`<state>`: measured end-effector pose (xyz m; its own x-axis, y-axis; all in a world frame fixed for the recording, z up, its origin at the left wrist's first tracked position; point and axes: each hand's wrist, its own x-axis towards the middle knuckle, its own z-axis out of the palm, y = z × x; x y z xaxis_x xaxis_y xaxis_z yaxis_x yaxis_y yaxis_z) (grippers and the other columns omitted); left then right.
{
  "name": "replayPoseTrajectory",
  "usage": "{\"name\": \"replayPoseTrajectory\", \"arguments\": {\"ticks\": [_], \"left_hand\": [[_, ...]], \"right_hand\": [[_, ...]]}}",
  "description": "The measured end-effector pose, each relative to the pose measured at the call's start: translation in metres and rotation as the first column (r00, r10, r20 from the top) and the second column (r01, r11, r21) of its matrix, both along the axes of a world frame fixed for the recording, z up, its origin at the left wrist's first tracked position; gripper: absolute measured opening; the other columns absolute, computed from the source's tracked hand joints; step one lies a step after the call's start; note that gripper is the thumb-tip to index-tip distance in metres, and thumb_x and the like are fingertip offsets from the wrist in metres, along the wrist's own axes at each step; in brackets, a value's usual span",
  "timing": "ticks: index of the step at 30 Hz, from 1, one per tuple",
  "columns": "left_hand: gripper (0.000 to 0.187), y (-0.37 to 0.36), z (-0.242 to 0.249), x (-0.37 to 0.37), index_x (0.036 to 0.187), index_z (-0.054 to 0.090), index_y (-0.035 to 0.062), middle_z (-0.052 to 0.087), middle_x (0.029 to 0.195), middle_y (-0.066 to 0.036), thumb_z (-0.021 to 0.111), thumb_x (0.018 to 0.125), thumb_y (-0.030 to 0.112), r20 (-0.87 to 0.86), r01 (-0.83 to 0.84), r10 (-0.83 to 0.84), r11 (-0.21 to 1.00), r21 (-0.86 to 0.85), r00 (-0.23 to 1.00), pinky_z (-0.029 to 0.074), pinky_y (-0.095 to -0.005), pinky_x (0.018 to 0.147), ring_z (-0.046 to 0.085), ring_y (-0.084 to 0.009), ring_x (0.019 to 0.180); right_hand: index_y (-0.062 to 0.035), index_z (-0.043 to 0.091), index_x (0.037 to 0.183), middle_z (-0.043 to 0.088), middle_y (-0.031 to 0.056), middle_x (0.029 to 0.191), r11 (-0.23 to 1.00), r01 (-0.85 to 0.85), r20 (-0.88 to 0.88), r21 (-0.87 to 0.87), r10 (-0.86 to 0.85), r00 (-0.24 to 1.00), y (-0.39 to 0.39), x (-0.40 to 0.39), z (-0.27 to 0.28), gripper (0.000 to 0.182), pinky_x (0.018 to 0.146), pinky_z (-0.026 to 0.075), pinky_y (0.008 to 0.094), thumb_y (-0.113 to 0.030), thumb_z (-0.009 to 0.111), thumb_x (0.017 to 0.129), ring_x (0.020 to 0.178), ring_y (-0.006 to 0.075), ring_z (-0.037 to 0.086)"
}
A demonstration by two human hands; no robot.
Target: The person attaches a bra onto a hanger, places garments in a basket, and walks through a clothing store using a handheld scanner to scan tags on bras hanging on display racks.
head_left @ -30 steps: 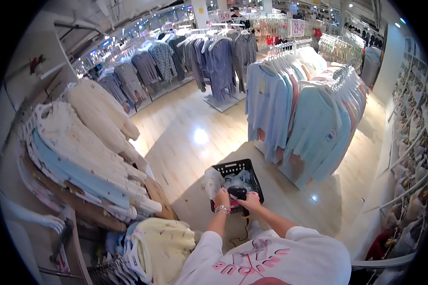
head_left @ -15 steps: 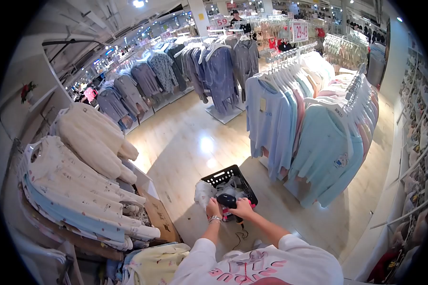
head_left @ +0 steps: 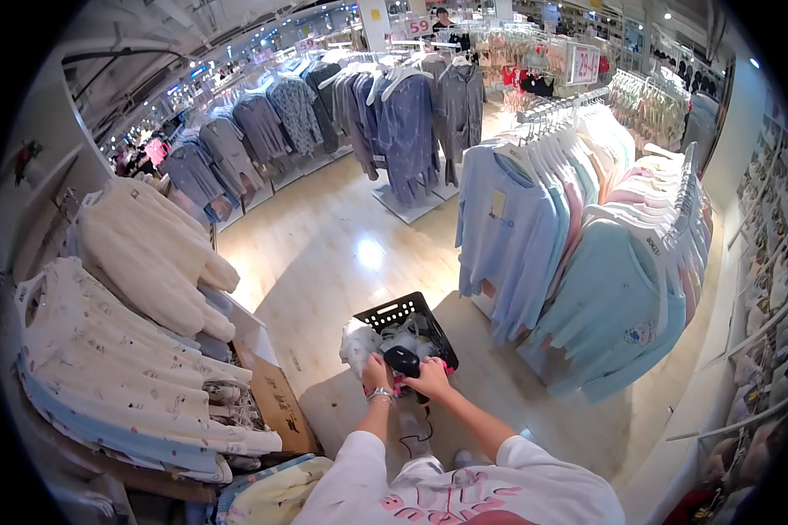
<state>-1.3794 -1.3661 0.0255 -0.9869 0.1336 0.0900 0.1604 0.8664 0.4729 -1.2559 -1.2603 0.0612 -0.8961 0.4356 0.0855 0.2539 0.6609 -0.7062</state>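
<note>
A black perforated basket (head_left: 396, 311) stands on the floor in front of me, with greyish-white plastic-wrapped items in it. My left hand (head_left: 377, 374) grips a crumpled whitish plastic-wrapped bundle (head_left: 357, 343) at the basket's left side. In my right hand (head_left: 431, 376) is a black handheld device (head_left: 401, 360), its rounded head beside my left hand. A dark cord hangs below the hands. Something pink shows at the basket's near edge; its shape is hidden behind my hands.
Pastel sweaters (head_left: 617, 293) hang on a rack at right. Cream tops (head_left: 140, 350) hang at left above an open cardboard box (head_left: 276, 398). Grey-blue clothes (head_left: 407, 131) fill racks ahead. A person (head_left: 443, 17) is far back. Shelving lines the right edge.
The view has shifted, so the basket and both hands appear slightly further left. Both hands keep their holds, and the black device still sits between them over the basket.
</note>
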Motion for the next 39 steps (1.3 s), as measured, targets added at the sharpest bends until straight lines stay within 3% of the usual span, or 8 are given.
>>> {"name": "replayPoseTrajectory", "arguments": {"ticks": [6, 9, 15, 18, 20, 25, 30, 39], "left_hand": [[0.04, 0.017, 0.003, -0.054, 0.078, 0.06, 0.0051, 0.064, 0.071, -0.021, 0.036, 0.096, 0.033, -0.017, 0.076, -0.076, 0.997, -0.016, 0.997, 0.048, -0.0523, 0.06, 0.062, -0.0407, 0.068], [0.041, 0.026, -0.002, -0.086, 0.075, 0.06, 0.005, 0.063, 0.068, -0.021, 0.038, 0.095, 0.033, -0.039, 0.087, -0.087, 0.996, 0.001, 0.995, 0.048, -0.052, 0.058, 0.062, -0.0405, 0.064], [0.037, 0.045, -0.014, -0.139, 0.078, 0.061, 0.0058, 0.065, 0.068, -0.019, 0.041, 0.094, 0.033, 0.0, 0.134, -0.134, 0.991, -0.026, 0.991, 0.05, -0.0504, 0.056, 0.064, -0.0383, 0.064], [0.037, 0.051, -0.017, -0.161, 0.081, 0.061, 0.0064, 0.065, 0.069, -0.019, 0.04, 0.094, 0.033, 0.046, 0.206, -0.204, 0.978, -0.042, 0.978, 0.05, -0.0505, 0.058, 0.064, -0.0382, 0.065], [0.035, 0.054, -0.024, -0.176, 0.08, 0.061, 0.0059, 0.064, 0.068, -0.018, 0.041, 0.094, 0.031, -0.028, 0.262, -0.262, 0.965, 0.004, 0.965, 0.05, -0.0503, 0.057, 0.064, -0.0377, 0.064], [0.037, 0.07, -0.004, -0.199, 0.078, 0.063, 0.0074, 0.063, 0.065, -0.019, 0.041, 0.093, 0.033, -0.022, 0.26, -0.259, 0.965, 0.032, 0.966, 0.049, -0.0491, 0.056, 0.063, -0.0383, 0.062], [0.035, 0.083, -0.005, -0.225, 0.077, 0.063, 0.0067, 0.063, 0.066, -0.019, 0.044, 0.092, 0.032, -0.048, 0.308, -0.306, 0.949, 0.067, 0.951, 0.049, -0.0494, 0.055, 0.063, -0.0386, 0.063], [0.037, 0.122, -0.001, -0.274, 0.075, 0.062, 0.0052, 0.063, 0.066, -0.02, 0.042, 0.093, 0.031, -0.057, 0.35, -0.348, 0.936, 0.036, 0.936, 0.049, -0.0499, 0.055, 0.063, -0.039, 0.062]], "right_hand": [[0.0014, 0.068, 0.079, 0.062, 0.02, 0.088, 0.999, 0.038, 0.129, -0.012, -0.036, 0.991, 0.013, -0.053, 0.002, 0.054, 0.086, 0.043, 0.0415, -0.05, 0.067, 0.062, 0.092, 0.0366, 0.055], [0.004, 0.066, 0.078, 0.062, 0.0212, 0.083, 0.996, 0.076, 0.048, 0.054, -0.079, 0.996, 0.019, -0.082, -0.019, 0.058, 0.084, 0.044, 0.0404, -0.052, 0.066, 0.062, 0.086, 0.0371, 0.057], [-0.0036, 0.068, 0.079, 0.062, 0.0187, 0.081, 0.992, 0.128, 0.016, 0.021, -0.129, 0.992, 0.032, -0.131, -0.033, 0.053, 0.083, 0.042, 0.0414, -0.055, 0.066, 0.065, 0.084, 0.0348, 0.058], [-0.0064, 0.07, 0.081, 0.064, 0.0151, 0.081, 0.949, 0.163, 0.001, 0.27, -0.17, 0.985, 0.031, -0.144, -0.041, 0.039, 0.084, 0.041, 0.0411, -0.043, 0.069, 0.07, 0.082, 0.0327, 0.059], [-0.0064, 0.069, 0.081, 0.065, 0.0134, 0.078, 0.949, 0.312, -0.027, -0.043, -0.314, 0.949, 0.033, -0.165, -0.045, 0.031, 0.082, 0.041, 0.0395, -0.036, 0.069, 0.072, 0.08, 0.03, 0.061], [-0.0069, 0.069, 0.081, 0.065, 0.0138, 0.077, 0.94, 0.339, -0.125, -0.034, -0.34, 0.932, 0.04, -0.188, -0.055, 0.033, 0.08, 0.039, 0.0375, -0.039, 0.067, 0.073, 0.079, 0.0293, 0.061], [-0.0022, 0.068, 0.079, 0.063, 0.0164, 0.08, 0.968, 0.247, 0.124, -0.044, -0.24, 0.963, 0.062, -0.21, -0.043, 0.05, 0.08, 0.039, 0.0384, -0.052, 0.065, 0.071, 0.084, 0.0305, 0.059], [-0.0036, 0.07, 0.08, 0.064, 0.0182, 0.085, 0.966, 0.259, 0.121, 0.009, -0.258, 0.959, 0.086, -0.258, -0.042, 0.054, 0.084, 0.038, 0.0381, -0.056, 0.062, 0.07, 0.087, 0.0315, 0.059]]}}
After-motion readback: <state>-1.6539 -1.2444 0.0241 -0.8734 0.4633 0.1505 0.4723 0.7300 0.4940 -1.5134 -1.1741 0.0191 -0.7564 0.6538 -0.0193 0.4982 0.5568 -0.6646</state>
